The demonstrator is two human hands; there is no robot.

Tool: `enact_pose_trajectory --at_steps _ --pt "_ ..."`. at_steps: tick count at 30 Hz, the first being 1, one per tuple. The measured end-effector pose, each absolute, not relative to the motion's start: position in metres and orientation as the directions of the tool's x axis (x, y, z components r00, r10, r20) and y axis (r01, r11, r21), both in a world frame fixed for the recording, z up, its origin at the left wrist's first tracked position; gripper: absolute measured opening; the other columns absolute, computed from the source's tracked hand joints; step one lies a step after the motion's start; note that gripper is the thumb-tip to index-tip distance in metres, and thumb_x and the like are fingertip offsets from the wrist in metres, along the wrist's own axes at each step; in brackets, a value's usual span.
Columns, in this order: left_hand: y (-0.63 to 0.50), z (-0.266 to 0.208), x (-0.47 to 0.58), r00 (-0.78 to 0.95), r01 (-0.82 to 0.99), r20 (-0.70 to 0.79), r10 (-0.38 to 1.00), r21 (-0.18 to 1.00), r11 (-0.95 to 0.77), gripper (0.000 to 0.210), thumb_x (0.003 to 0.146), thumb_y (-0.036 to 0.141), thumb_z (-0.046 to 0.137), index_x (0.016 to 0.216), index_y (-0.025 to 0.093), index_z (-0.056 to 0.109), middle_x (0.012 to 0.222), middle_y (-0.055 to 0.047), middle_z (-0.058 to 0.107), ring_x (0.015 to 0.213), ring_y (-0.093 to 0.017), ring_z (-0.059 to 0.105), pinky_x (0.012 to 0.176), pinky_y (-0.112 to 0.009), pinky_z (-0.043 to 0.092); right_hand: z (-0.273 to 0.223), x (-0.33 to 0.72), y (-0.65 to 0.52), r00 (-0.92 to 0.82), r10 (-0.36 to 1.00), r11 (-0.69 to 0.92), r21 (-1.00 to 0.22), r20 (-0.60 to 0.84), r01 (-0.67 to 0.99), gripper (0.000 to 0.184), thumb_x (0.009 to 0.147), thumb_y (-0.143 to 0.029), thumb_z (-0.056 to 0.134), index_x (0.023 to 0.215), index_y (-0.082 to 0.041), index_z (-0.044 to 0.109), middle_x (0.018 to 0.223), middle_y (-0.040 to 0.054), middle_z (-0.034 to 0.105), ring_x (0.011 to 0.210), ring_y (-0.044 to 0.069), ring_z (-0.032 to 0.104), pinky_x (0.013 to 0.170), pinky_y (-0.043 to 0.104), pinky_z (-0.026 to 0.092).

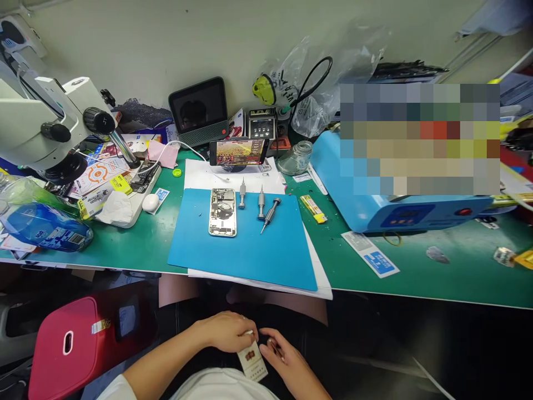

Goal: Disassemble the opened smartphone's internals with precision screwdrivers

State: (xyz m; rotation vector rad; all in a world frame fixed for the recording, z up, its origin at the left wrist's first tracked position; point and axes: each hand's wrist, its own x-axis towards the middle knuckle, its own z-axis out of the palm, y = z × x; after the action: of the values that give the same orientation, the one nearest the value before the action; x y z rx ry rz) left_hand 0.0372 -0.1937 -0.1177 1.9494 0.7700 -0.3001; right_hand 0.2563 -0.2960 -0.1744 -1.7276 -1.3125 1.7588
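Observation:
Low over my lap, my left hand (233, 331) is closed round the top of a white cigarette pack (252, 361) with a reddish-brown emblem. Close by on the pack's right side is my right hand (283, 355), its index finger and thumb reaching toward the pack and its other fingers curled in. Whatever those curled fingers may hold is too small to make out. On the blue mat (245, 255) ahead lies an opened phone (222, 212) with its inner parts showing. Precision screwdrivers (261, 203) lie to its right.
A phone on a stand (239, 152) plays video behind the mat. The microscope (62, 122) and a blue bottle (45, 225) occupy the left. At right are a blue machine (353, 194), a glass jar (297, 158) and a yellow packet (313, 209). A red bin (66, 344) stands below left.

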Motion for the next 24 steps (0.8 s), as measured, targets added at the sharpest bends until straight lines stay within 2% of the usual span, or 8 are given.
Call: enact_pose_trajectory --at_steps 4,9,12,15,19,24 --pt "-0.193 -0.117 0.033 0.782 0.608 -0.489 0.386 0.734 -0.303 0.026 0.101 0.024 0.051 0.121 0.025 0.068 0.116 -0.002 0.077 0.105 -0.02 0.074 0.086 -0.026 0.053 -0.164 0.248 -0.291 -0.282 0.778 -0.433 -0.804 -0.562 0.408 0.043 0.089 -0.062 0.062 0.107 -0.024 0.075 0.099 0.0043 0.067 0.081 0.018 0.057 0.073 0.029 0.047" --pt "-0.2 -0.121 0.032 0.765 0.627 -0.484 0.426 0.709 -0.321 0.023 0.105 0.031 0.051 0.123 0.026 0.064 0.108 0.0 0.077 0.096 -0.018 0.074 0.077 -0.024 0.052 -0.156 0.241 -0.287 -0.357 0.724 -0.473 -0.802 -0.59 0.365 0.05 0.09 -0.068 0.058 0.091 -0.021 0.072 0.086 0.003 0.066 0.077 0.018 0.054 0.072 0.029 0.044" --pt "-0.211 -0.123 0.038 0.722 0.674 -0.475 0.503 0.648 -0.355 0.033 0.11 0.043 0.038 0.12 0.022 0.062 0.108 -0.006 0.075 0.098 -0.023 0.074 0.084 -0.031 0.055 -0.157 0.24 -0.289 -0.366 0.711 -0.5 -0.798 -0.6 0.337 0.051 0.09 -0.07 0.057 0.089 -0.02 0.068 0.083 0.0021 0.064 0.077 0.018 0.053 0.072 0.029 0.043" --pt "-0.223 -0.126 0.048 0.677 0.722 -0.47 0.567 0.576 -0.384 0.045 0.11 0.052 0.031 0.116 0.018 0.061 0.11 -0.012 0.072 0.097 -0.029 0.073 0.087 -0.04 0.057 -0.161 0.24 -0.292 -0.34 0.718 -0.51 -0.792 -0.607 0.336 0.05 0.089 -0.07 0.057 0.084 -0.021 0.062 0.081 0.0008 0.06 0.077 0.017 0.051 0.071 0.028 0.041" --pt "-0.233 -0.134 0.057 0.639 0.758 -0.469 0.61 0.52 -0.394 0.055 0.107 0.063 0.031 0.116 0.017 0.06 0.116 -0.015 0.068 0.102 -0.032 0.07 0.091 -0.046 0.057 -0.168 0.241 -0.295 -0.298 0.727 -0.519 -0.779 -0.618 0.351 0.045 0.088 -0.065 0.054 0.076 -0.022 0.049 0.074 -0.0022 0.047 0.072 0.015 0.04 0.067 0.028 0.035" --pt "-0.243 -0.147 0.064 0.586 0.79 -0.446 0.677 0.5 -0.354 0.06 0.106 0.062 0.037 0.134 0.012 0.056 0.143 -0.024 0.055 0.125 -0.04 0.06 0.108 -0.059 0.049 -0.173 0.235 -0.293 -0.245 0.759 -0.534 -0.792 -0.603 0.295 0.036 0.084 -0.056 0.054 0.074 -0.022 0.043 0.073 -0.0034 0.042 0.072 0.014 0.034 0.065 0.027 0.03"
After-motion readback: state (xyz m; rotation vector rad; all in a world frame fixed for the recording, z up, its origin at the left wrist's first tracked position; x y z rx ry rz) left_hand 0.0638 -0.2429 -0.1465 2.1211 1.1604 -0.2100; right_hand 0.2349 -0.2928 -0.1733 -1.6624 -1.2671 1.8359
